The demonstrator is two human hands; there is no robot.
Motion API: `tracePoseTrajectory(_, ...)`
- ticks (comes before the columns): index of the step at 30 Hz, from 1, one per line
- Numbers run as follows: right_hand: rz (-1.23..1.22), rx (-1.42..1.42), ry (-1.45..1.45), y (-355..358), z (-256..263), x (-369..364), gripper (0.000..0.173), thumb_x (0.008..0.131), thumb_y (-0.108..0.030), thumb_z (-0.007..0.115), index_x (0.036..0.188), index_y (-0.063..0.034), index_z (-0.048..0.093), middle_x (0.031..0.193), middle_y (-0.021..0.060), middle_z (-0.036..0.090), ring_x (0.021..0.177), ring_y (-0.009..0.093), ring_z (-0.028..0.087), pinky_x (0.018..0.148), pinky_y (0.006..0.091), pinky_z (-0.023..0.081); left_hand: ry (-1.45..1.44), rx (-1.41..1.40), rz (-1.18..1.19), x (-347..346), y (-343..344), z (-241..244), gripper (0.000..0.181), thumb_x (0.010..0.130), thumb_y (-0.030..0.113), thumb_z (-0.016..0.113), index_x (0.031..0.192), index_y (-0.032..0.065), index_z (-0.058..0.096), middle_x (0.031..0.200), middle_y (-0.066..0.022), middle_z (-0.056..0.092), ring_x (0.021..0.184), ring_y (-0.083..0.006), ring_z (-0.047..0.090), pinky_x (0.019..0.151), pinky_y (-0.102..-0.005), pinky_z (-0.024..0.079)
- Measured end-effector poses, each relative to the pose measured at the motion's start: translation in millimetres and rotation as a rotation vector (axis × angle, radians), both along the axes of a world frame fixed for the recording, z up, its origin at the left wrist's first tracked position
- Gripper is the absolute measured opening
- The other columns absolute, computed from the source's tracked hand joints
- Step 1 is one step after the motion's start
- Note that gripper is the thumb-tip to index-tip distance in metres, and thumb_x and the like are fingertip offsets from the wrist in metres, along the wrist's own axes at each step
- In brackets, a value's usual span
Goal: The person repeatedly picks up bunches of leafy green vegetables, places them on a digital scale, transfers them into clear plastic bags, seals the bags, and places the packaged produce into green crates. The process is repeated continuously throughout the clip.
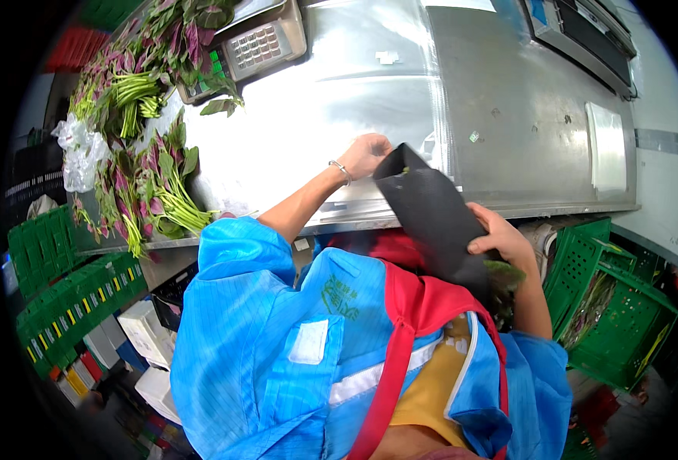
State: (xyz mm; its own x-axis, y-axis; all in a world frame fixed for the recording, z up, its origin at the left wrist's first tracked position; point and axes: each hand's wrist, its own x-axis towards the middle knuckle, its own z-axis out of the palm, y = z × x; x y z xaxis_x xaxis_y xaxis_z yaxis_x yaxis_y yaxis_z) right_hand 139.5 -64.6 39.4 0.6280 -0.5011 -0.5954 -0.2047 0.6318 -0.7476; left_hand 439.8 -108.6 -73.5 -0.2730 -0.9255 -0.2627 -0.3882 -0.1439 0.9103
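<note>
A black sleeve (437,213) is wrapped around leafy greens (503,279), whose leaves show at its lower end. My right hand (497,233) grips the sleeve's side, thumb on top. My left hand (372,152) is by the sleeve's upper open end, fingers bent; whether it touches the sleeve is hard to tell. Beneath it lie clear plastic bags (373,106) on the metal table (506,167). Bunches of red-and-green amaranth (172,195) lie at the table's left, with a larger heap (137,86) behind them.
A digital scale (258,49) stands at the back left, a boxy device (583,43) at the back right. A stack of clear film (606,149) lies near the right edge. Green crates (621,322) stand below right, more green crates (86,305) below left. A crumpled plastic bag (83,152) lies far left.
</note>
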Motion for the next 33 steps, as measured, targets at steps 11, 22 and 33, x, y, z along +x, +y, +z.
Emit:
tracePoseTrajectory(11, -0.125, 0.063, -0.011, 41.6, -8.3, -8.8, 0.075, 0.063, -0.011, 0.072, 0.127, 0.0056, 0.036, 0.119, 0.0121, 0.051, 0.111, 0.019, 0.048, 0.097, 0.0298, 0.035, 0.195, 0.26, 0.099, 7.1, -1.4, -13.5, 0.012, 0.069, 0.013, 0.072, 0.071, 0.0044, 0.063, 0.073, -0.0025, 0.063, 0.069, -0.0101, 0.055, 0.069, -0.026, 0.044)
tracePoseTrajectory(22, -0.357, -0.185, -0.089, -18.8, -9.7, 22.3, 0.08, 0.069, -0.01, 0.067, 0.136, 0.0013, 0.025, 0.126, 0.0112, 0.043, 0.115, 0.017, 0.041, 0.097, 0.0276, 0.031, -0.143, -0.808, -0.198, -59.5, -7.9, 92.0, 0.014, 0.069, 0.009, 0.07, 0.081, 0.01, 0.064, 0.076, -0.0071, 0.058, 0.067, -0.0192, 0.057, 0.061, -0.0274, 0.046)
tracePoseTrajectory(33, -0.865, -0.106, -0.136, 16.9, -15.9, -56.0, 0.047, 0.077, -0.019, 0.061, 0.115, 0.0056, 0.046, 0.092, 0.011, 0.06, 0.074, 0.017, 0.061, 0.069, 0.0278, 0.051, -0.741, -0.484, -0.167, -26.7, -6.4, -16.2, 0.068, 0.073, 0.039, 0.066, 0.131, 0.0173, 0.039, 0.144, -0.0129, 0.022, 0.134, -0.0324, 0.016, 0.105, -0.0551, 0.012)
